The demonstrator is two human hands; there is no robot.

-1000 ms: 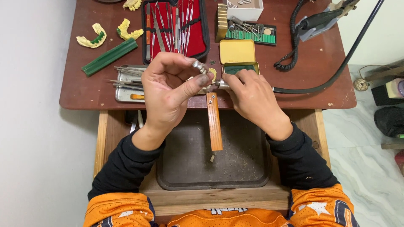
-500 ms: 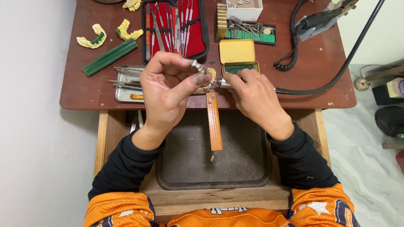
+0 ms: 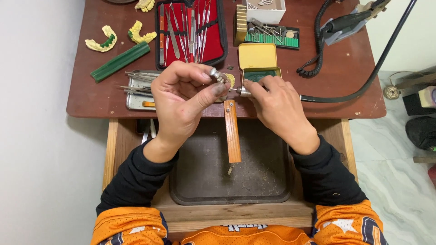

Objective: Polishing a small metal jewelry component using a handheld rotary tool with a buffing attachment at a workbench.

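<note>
Hands meet over the near edge of the dark red surface (image 3: 91,102). The left hand (image 3: 184,97) is closed, pinching a small metal piece (image 3: 217,74) between thumb and fingertips and holding it up just above the edge. The right hand (image 3: 277,106) is closed around a slim rotary handpiece (image 3: 244,91), whose tip points left at the metal piece; a black cable (image 3: 363,79) runs from it toward the far right corner. Whether the tip touches the piece is too fine to tell.

Below the hands, a narrow wooden peg (image 3: 232,131) juts from the near edge out over a dark tray (image 3: 268,186) in the open drawer, which carries a scatter of fine debris. That debris suggests some grinding is already done, while the piece held at the tool suggests the shaping is under way rather than finished.

Just behind the hands sits an open yellow tin (image 3: 258,56) with green contents. Farther back, a red instrument case (image 3: 213,41) lies open, and a green bur block (image 3: 272,38) stands to its right. Toward the left edge lie a metal tray of tools (image 3: 136,97), a green bar (image 3: 120,61) and two yellow dental casts (image 3: 102,41).
</note>
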